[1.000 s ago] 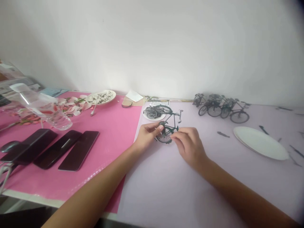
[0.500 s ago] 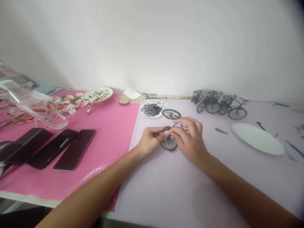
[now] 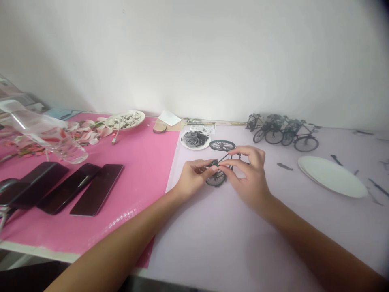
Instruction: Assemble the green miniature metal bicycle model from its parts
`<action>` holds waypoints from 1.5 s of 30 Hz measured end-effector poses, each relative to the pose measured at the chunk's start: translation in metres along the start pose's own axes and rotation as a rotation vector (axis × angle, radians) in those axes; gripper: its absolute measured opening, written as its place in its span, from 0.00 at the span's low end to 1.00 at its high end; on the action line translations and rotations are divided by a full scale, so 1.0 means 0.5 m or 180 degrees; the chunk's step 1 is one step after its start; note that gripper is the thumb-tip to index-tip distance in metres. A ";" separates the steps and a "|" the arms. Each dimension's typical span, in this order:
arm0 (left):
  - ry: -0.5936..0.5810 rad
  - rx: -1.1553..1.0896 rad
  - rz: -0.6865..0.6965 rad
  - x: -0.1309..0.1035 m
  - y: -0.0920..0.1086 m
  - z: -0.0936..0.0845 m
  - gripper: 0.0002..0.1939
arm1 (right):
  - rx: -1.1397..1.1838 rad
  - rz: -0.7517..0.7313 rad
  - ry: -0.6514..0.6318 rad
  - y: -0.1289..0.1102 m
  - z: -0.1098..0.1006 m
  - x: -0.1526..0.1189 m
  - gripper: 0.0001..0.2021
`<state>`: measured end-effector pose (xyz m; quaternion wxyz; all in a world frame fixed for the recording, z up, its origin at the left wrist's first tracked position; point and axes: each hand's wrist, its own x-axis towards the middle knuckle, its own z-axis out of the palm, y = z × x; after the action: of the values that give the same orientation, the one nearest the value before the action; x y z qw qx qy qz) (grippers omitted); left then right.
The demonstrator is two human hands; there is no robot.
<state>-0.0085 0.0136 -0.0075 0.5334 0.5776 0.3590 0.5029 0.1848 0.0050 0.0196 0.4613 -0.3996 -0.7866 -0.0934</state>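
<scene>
A small dark model bicycle (image 3: pixel 219 178) is held between both hands above the pale lilac table covering, one wheel near me and the other farther off. My left hand (image 3: pixel 194 178) pinches it beside the near wheel with thumb and fingers. From the right, my right hand (image 3: pixel 247 174) grips it, its thumb and index finger meeting the left fingertips and another finger near the frame by the far wheel (image 3: pixel 222 145). The small part at the fingertips is too tiny to make out.
Behind stands a plate of dark parts (image 3: pixel 195 140). Several model bicycles (image 3: pixel 285 132) are at the back right, near a white plate (image 3: pixel 332 176) and loose dark pieces. On pink covering at left lie phones (image 3: pixel 97 190), a clear bottle (image 3: pixel 45 132), petals and a plate of white pieces (image 3: pixel 126 120).
The bicycle's far wheel has shifted slightly right. My right hand has moved slightly right, with its fingers more spread along the frame. My left hand has stayed nearly in place.
</scene>
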 end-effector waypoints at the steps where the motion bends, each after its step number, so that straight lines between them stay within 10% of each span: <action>1: 0.0042 0.0058 0.0012 -0.001 0.002 0.001 0.21 | 0.0031 0.0020 0.0023 -0.001 -0.001 0.001 0.04; 26: 0.0161 0.0720 0.0461 -0.007 0.022 0.001 0.18 | 0.0035 0.0082 0.0473 -0.007 0.003 -0.003 0.08; 45: 0.0221 -0.0023 -0.0045 -0.004 0.005 0.008 0.21 | 0.0107 0.0029 0.0399 -0.011 0.004 -0.005 0.11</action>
<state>-0.0056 0.0105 -0.0051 0.5263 0.5553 0.3795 0.5202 0.1804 0.0010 0.0175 0.5167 -0.3888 -0.7558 -0.1030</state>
